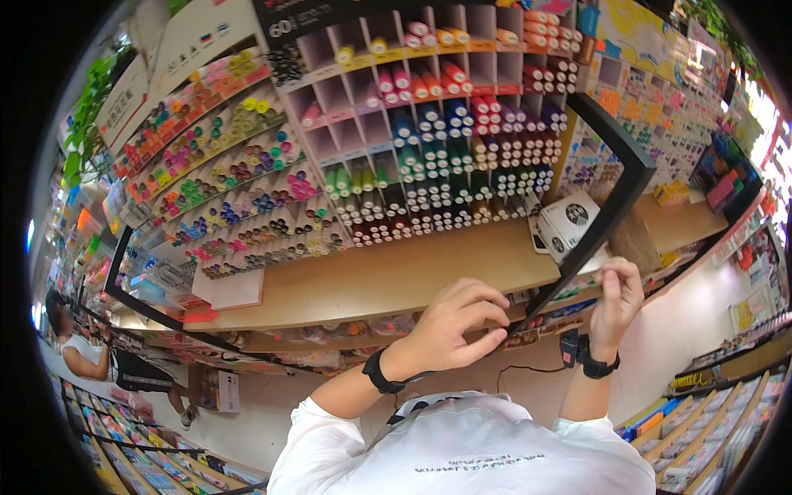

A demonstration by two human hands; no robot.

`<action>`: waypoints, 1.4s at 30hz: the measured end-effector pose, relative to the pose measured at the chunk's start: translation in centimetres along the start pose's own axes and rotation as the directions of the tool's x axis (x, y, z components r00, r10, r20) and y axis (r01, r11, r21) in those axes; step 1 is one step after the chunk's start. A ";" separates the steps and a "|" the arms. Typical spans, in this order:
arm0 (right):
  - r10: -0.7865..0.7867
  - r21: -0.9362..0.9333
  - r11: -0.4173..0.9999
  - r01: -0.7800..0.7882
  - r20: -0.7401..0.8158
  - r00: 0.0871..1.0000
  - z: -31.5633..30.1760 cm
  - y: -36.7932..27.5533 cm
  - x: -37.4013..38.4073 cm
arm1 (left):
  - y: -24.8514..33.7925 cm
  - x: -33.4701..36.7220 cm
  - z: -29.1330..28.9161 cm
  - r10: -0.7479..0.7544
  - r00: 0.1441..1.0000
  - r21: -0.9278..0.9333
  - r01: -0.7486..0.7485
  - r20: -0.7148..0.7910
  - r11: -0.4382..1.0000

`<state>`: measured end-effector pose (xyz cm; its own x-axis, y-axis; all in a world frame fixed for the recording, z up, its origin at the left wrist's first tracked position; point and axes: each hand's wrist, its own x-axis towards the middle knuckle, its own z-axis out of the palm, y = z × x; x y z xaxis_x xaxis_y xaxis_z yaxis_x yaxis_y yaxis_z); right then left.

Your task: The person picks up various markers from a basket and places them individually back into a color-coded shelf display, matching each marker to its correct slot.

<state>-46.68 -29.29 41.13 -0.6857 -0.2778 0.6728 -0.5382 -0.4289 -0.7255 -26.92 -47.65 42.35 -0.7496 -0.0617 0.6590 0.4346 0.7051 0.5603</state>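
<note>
My left hand [464, 323] hovers in front of the wooden shelf edge, beside a black metal bar [606, 219]. Its fingers are loosely bent, with the thumb apart from them, and no object shows in it. On the other side of the bar, my right hand [619, 299] is raised with its fingers curled toward the thumb. Whatever it may hold is hidden. Just beyond the bar, a white package [569, 223] with a dark round print lies on the wooden shelf [396, 276]. Capped markers [445, 165] in many colours fill much of the compartment rack behind.
More pens [239, 177] stand in a slanted rack at the left. A white sheet [229, 287] lies on the shelf's left part. Another person [91, 355] is at the far left. Display racks [718, 429] line the lower right, and a dark cable [528, 369] hangs below the shelf.
</note>
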 end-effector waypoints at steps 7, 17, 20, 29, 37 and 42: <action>0.212 -0.405 0.910 -0.089 0.267 0.940 -8.1 -2.8 -3.8 | -2.4 -1.5 7.6 -0.048 0.880 -0.234 0.178 0.472 0.956; 0.257 -0.575 0.667 -0.473 -0.418 0.871 -10.7 -11.4 -16.5 | -3.1 -2.7 14.2 0.323 0.408 -0.392 0.097 0.854 0.915; 0.213 -0.539 0.596 -0.596 -0.610 0.764 -6.8 -15.2 -20.3 | -3.6 -5.3 13.2 0.431 0.342 -0.501 0.152 0.835 0.852; -0.270 -0.686 0.275 -0.674 -0.728 0.630 3.1 -27.9 -28.2 | -4.1 -8.5 13.3 0.607 0.231 -0.641 0.119 0.760 0.758; -0.324 -0.582 0.336 -0.740 -0.809 0.490 11.3 -33.9 -38.0 | 0.2 -11.0 12.3 0.681 0.017 -0.676 0.141 0.732 0.724; -0.431 -0.604 0.376 -0.703 -0.785 0.445 17.1 -37.8 -44.3 | 5.2 -15.3 11.2 0.757 -0.129 -0.752 0.090 0.641 0.653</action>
<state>12.41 -15.54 41.23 -0.4578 0.7363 0.4983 -0.0166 0.5533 -0.8328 -18.71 -35.12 29.57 0.1054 0.9943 0.0175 0.5914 -0.0768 0.8027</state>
